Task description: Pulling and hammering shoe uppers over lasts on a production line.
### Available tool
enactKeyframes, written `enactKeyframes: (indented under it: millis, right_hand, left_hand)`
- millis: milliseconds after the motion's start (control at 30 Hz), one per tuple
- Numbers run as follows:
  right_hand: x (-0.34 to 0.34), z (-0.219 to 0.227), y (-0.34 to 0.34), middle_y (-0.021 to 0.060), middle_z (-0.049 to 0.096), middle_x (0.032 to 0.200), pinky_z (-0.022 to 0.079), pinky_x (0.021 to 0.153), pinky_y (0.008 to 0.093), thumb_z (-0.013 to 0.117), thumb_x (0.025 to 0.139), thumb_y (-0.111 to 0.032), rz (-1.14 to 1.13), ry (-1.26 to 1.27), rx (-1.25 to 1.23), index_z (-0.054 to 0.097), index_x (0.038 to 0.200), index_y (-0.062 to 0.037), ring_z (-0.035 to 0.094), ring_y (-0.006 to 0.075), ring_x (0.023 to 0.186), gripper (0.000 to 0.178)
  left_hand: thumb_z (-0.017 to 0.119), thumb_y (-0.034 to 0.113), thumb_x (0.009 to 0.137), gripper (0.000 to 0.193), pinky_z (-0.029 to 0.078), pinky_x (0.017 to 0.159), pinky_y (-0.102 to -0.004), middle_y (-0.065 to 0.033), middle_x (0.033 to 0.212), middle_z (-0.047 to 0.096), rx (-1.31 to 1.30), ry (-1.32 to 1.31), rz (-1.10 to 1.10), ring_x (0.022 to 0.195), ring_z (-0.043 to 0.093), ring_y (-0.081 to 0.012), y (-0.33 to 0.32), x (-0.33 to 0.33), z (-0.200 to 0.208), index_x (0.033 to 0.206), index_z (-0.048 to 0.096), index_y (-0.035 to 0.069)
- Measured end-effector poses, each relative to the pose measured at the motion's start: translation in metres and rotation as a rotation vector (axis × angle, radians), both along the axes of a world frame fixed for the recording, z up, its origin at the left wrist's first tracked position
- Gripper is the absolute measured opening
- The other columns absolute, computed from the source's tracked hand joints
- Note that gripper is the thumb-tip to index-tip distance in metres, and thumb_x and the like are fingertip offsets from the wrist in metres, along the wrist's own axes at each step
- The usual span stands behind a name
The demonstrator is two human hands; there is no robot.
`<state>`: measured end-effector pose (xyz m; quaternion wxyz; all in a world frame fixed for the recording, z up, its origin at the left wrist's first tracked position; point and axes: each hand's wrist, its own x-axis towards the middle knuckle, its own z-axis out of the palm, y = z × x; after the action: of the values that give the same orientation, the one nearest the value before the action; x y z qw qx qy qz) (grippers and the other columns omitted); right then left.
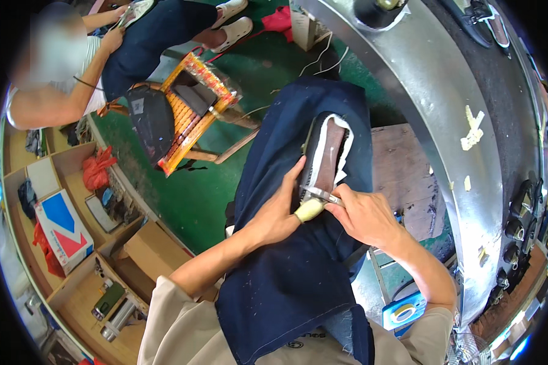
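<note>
Gripping a small silver metal tool (pixel 324 194) between thumb and fingers, the right hand (pixel 365 219) works at the near end of a dark upturned shoe (pixel 330 152) with a long brown underside and ragged white edging. Thumb and fingers of the left hand (pixel 278 213) clasp the same end from its left side. A rounded pale yellow-green piece (pixel 310 210) shows there between the hands; whether it belongs to the shoe cannot be told. The shoe lies lengthwise on a navy cloth apron (pixel 274 304) across the seated person's lap. To the right, beyond a flat reddish-brown wooden board (pixel 408 176), curves a broad grey metal bench edge (pixel 469 201). Ahead on the left, a black fabric bag (pixel 149 121) hangs against an orange-framed slatted chair (pixel 181 125) on the green floor (pixel 204 213); past it a seated co-worker holds a light-coloured shoe (pixel 137 12). Pale wooden compartments on the left hold a white box with blue and red arrows (pixel 64 231) and a crumpled red bag (pixel 97 169).
</note>
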<state>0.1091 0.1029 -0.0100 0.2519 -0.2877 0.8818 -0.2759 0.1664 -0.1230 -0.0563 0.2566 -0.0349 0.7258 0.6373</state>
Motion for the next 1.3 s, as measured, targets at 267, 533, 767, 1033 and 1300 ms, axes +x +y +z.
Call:
enactKeyframes:
  millis: [267,533,767,1033,1300]
  right_hand:
    - [-0.052,0.011,0.006,0.0225,0.069,0.077,0.054,0.063,0.0488,0.06,0.104,-0.029,-0.115,-0.213,-0.021,0.054,0.101,0.002,0.071,0.0417,0.076,0.032]
    - [-0.013,-0.015,-0.024,0.0186,0.071,0.075,0.055,0.058,0.044,0.058,0.105,-0.031,-0.255,-0.021,0.059,0.053,0.096,0.0014,0.072,0.0353,0.069,0.035]
    - [-0.036,0.015,-0.016,0.02,0.071,0.082,0.054,0.058,0.0467,0.058,0.105,-0.031,-0.289,0.005,-0.035,0.053,0.101,0.0004,0.071,0.0385,0.071,0.032]
    - [-0.05,-0.022,-0.033,0.0175,0.071,0.08,0.054,0.06,0.0464,0.058,0.105,-0.027,-0.174,0.176,-0.022,0.056,0.107,-0.0011,0.07,0.0367,0.069,0.026]
    - [-0.045,-0.007,0.008,0.0111,0.075,0.092,0.055,0.068,0.0331,0.068,0.1,-0.034,-0.663,-0.327,-0.293,0.063,0.117,-0.0026,0.071,0.0176,0.074,0.036]
  left_hand:
    - [0.052,0.012,0.107,0.03,0.021,0.125,-0.0411,-0.0258,0.168,0.019,0.213,0.101,0.298,0.158,0.019,-0.0336,0.012,-0.034,-0.041,0.136,0.042,0.009]
    - [0.05,0.014,0.109,0.063,0.022,0.125,-0.0349,-0.0114,0.17,0.026,0.238,-0.075,0.31,0.156,0.026,-0.0242,0.018,-0.056,-0.028,0.166,0.024,0.014]
    - [0.055,0.008,0.103,0.068,0.023,0.126,-0.0377,-0.0174,0.166,0.032,-0.001,0.185,0.193,0.153,0.031,-0.028,0.007,-0.071,-0.036,0.164,0.024,0.005]
    - [0.077,0.021,0.093,0.093,0.026,0.124,-0.0411,-0.0188,0.167,0.026,0.118,0.181,0.158,0.153,0.03,-0.0316,0.0,-0.051,-0.05,0.165,0.02,0.005]
    - [0.076,0.011,0.088,0.07,0.034,0.122,-0.0377,-0.0122,0.158,0.048,0.058,0.054,-0.563,0.147,0.043,-0.0278,-0.064,-0.089,0.045,0.153,0.05,0.009]
